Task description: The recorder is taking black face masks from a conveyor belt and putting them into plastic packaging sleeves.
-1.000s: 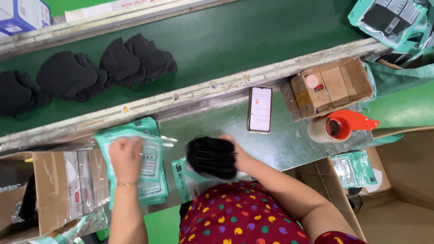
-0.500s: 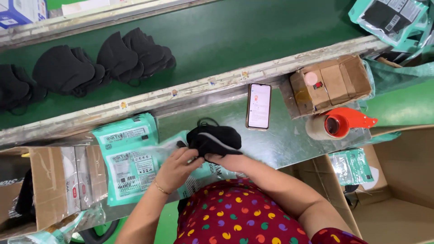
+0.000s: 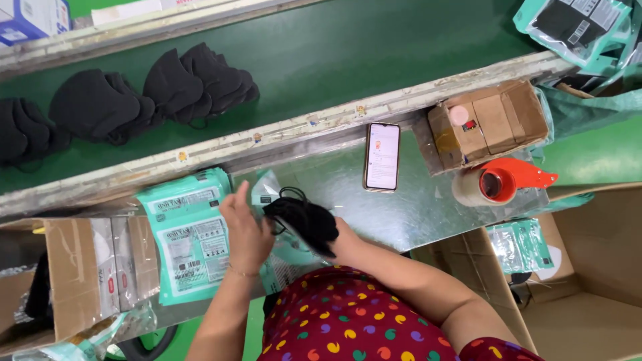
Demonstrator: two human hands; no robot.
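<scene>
Head view, straight down on a metal table [image 3: 428, 207]. Right hand [image 3: 344, 242] closed around a stack of black masks [image 3: 302, 222], mostly hidden beneath it. Left hand [image 3: 246, 230] half open, fingers up, holding the mouth of a clear-and-teal pouch [image 3: 281, 251] just beside the stack. Pile of teal pouches [image 3: 190, 234] to the left, touching the left hand's side. Phone [image 3: 382, 156], cardboard box [image 3: 488, 124] and orange tape dispenser [image 3: 501, 182] to the right. More black masks [image 3: 194, 83] on the green belt [image 3: 374, 60] above.
</scene>
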